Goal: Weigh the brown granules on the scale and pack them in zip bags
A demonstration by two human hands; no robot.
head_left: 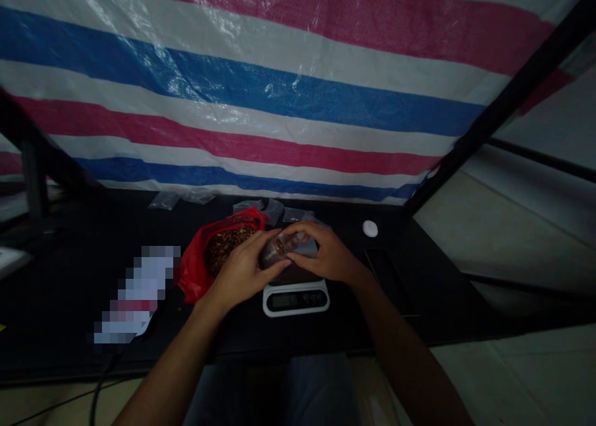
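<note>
Clear plastic bag (279,247), brown pieces showing through its film, is sitting between both hands, at twelve o'clock from the display of the digital scale (296,299); whether it is touching the platform, I cannot tell. Going left to right around that display, a blurred pale object (139,289) is lying on the counter (447,308) at nine o'clock, and an open red bag (194,267) of brown bits is slumping at ten. The left hand (244,264) is cupping the clear bag's left side; the right hand (328,252) is pinching its right. A white round object (370,228) is resting towards two o'clock. Good handling is asking for even pressure from both hands, thumbs gathering the film gently, any opening facing upward against spills, and no wrist leaning on the scale.
</note>
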